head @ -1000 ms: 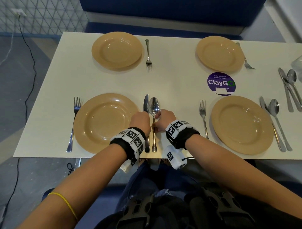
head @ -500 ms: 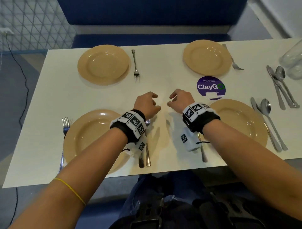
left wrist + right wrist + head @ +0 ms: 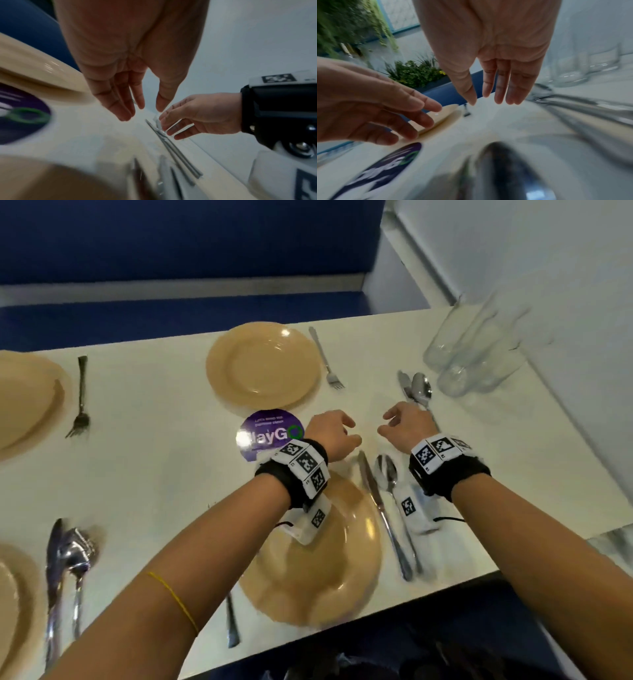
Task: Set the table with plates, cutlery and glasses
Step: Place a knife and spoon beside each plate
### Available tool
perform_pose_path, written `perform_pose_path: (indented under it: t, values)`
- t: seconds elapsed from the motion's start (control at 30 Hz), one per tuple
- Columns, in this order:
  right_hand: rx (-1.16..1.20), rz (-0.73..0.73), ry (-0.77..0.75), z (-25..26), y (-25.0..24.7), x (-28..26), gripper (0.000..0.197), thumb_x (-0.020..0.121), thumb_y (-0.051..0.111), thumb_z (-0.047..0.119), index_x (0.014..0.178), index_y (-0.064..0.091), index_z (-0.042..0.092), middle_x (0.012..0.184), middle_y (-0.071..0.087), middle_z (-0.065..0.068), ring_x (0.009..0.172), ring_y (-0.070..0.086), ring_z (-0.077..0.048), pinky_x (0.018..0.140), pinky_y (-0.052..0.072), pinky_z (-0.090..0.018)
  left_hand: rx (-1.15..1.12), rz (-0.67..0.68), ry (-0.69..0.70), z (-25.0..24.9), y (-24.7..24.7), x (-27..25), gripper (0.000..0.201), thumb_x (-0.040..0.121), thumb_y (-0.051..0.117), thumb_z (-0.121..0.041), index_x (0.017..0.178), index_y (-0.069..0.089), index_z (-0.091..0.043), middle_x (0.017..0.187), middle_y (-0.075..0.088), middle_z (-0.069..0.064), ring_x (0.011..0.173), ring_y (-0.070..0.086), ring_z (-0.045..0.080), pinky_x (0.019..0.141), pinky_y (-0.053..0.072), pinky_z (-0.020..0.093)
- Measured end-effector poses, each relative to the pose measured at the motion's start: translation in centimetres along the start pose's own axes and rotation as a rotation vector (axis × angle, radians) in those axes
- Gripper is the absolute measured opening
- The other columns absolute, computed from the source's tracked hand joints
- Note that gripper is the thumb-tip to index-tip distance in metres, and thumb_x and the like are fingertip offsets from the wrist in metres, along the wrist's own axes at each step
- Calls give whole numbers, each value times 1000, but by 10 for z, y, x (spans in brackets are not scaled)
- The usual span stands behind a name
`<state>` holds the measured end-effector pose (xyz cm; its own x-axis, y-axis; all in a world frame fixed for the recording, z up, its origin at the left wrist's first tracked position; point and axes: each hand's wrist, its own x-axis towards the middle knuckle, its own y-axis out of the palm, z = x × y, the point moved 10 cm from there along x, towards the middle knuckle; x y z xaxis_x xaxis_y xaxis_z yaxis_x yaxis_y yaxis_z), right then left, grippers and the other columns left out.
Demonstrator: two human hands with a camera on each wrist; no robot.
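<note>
Both my hands hover empty above the white table (image 3: 164, 474), fingers relaxed and loosely curved. My left hand (image 3: 344, 431) is beside the purple sticker (image 3: 270, 433), above the near right tan plate (image 3: 318, 559). My right hand (image 3: 394, 422) is over the handles of a loose knife (image 3: 405, 386) and spoon (image 3: 421, 388). Clear glasses (image 3: 479, 350) stand together at the far right. A knife (image 3: 380, 508) and a spoon (image 3: 387, 474) lie right of the near plate. In the wrist views my left hand (image 3: 130, 108) and right hand (image 3: 496, 92) hold nothing.
A far tan plate (image 3: 263, 368) has a fork (image 3: 327, 359) on its right. Two more plates (image 3: 27, 402) sit at the left with a fork (image 3: 80, 398), a knife (image 3: 54, 559) and a spoon (image 3: 77, 556). A blue bench (image 3: 171, 313) runs behind the table.
Both hands left the knife and spoon of the middle setting and moved right and forward, empty. The view swung right, bringing the glasses and loose cutlery into sight.
</note>
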<state>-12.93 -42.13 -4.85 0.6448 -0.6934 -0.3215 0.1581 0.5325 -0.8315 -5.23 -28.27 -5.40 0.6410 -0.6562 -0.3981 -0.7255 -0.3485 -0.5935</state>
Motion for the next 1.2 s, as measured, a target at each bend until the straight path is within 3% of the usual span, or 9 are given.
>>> perform_pose_path:
  t: [0.1,0.17,0.27,0.37,0.43,0.53,0.77,0.97,1.2]
  values:
    - [-32,-36,71,-57,-32,30,30,83,62,19,112,61,10,114,65,-12,108,59,-29,90,44,-29,25,40,-10,-47,40,34,37,88,60,-29,120,60,-11,124,62,7,116,56,23,94,44,29]
    - [-60,-24,110,-85,-40,45,34,85,60,20,116,59,8,118,63,-14,110,58,-31,92,44,-32,50,76,-50,-66,66,57,24,89,58,-28,104,63,-10,119,62,11,112,56,26,92,45,31]
    - [-61,14,136,-113,-38,64,36,84,60,13,120,55,8,122,59,-13,111,57,-28,91,45,-31,61,73,-124,-78,94,88,35,90,56,-28,62,38,-18,81,54,4,80,51,21,63,43,26]
    - [-42,47,127,-123,-32,78,35,84,60,12,118,55,8,119,60,-13,111,57,-27,91,45,-32,78,32,-191,-80,106,107,42,90,54,-27,55,35,-14,58,41,0,57,45,19,43,29,24]
    - [-30,61,107,-121,-28,82,31,84,61,13,114,58,8,114,63,-13,107,58,-28,90,46,-32,113,28,-203,-80,109,113,40,89,56,-28,57,40,-11,62,48,3,67,56,25,45,33,23]
    - [9,66,108,-123,-28,89,25,82,65,16,106,62,10,108,66,-12,102,61,-27,84,46,-29,184,15,-212,-86,114,121,37,85,63,-30,62,43,-10,90,66,10,89,64,28,62,42,26]
    - [39,94,104,-126,-30,92,16,81,66,19,94,71,10,101,71,-10,95,64,-27,77,45,-24,164,-63,-273,-93,109,131,38,81,65,-26,57,39,-13,58,42,0,68,54,23,53,39,25]
    - [61,146,121,-127,-30,93,22,82,68,26,85,73,4,92,73,-12,79,63,-23,68,45,-24,95,-25,-337,-88,109,134,35,83,65,-22,60,40,-12,61,45,1,73,55,22,58,47,27]
    - [100,156,152,-128,-36,89,12,84,66,19,75,67,11,92,72,-11,92,67,-27,82,53,-31,-99,65,-343,-70,113,128,26,85,64,-27,69,58,-8,89,72,12,79,68,24,67,55,29]
